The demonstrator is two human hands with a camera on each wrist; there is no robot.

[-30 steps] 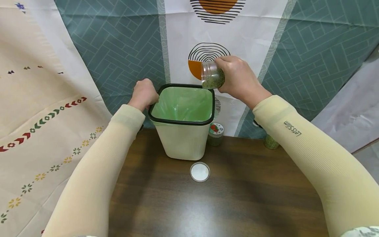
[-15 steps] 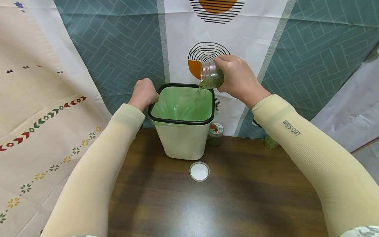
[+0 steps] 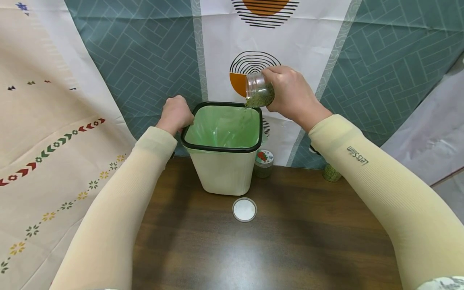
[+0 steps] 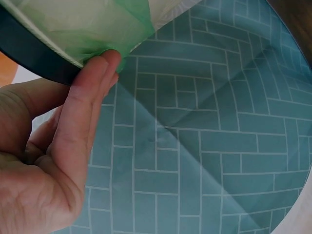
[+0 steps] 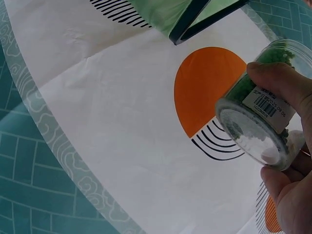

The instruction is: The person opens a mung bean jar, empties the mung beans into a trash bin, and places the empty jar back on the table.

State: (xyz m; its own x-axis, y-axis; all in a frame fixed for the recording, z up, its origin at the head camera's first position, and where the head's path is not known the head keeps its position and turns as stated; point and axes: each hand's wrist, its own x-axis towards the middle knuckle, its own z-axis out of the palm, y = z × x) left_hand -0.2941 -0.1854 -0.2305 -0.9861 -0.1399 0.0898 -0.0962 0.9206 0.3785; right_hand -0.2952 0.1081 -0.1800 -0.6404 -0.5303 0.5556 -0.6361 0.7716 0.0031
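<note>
A white bin (image 3: 228, 171) with a black rim and a green liner (image 3: 224, 125) stands on the table. My left hand (image 3: 176, 114) grips the rim's left side; in the left wrist view the fingers of that hand (image 4: 58, 131) pinch the dark rim and the liner. My right hand (image 3: 293, 94) holds a clear jar (image 3: 260, 92) tipped sideways above the rim's back right corner, its mouth to the left. Green bits lie along the jar's lower side, a few at its mouth. The right wrist view shows the jar's base and barcode label (image 5: 268, 106) in my right hand (image 5: 287, 112).
A round white lid (image 3: 244, 210) lies on the brown table (image 3: 290, 241) in front of the bin. Another jar with a printed lid (image 3: 264, 163) stands at the bin's right, and a jar of green bits (image 3: 331, 173) is partly behind my right sleeve. Patterned cloth hangs behind.
Green bits began falling from the tipped jar into the bin half a second ago; fewer are seen falling now. Both hands have stayed almost in place.
</note>
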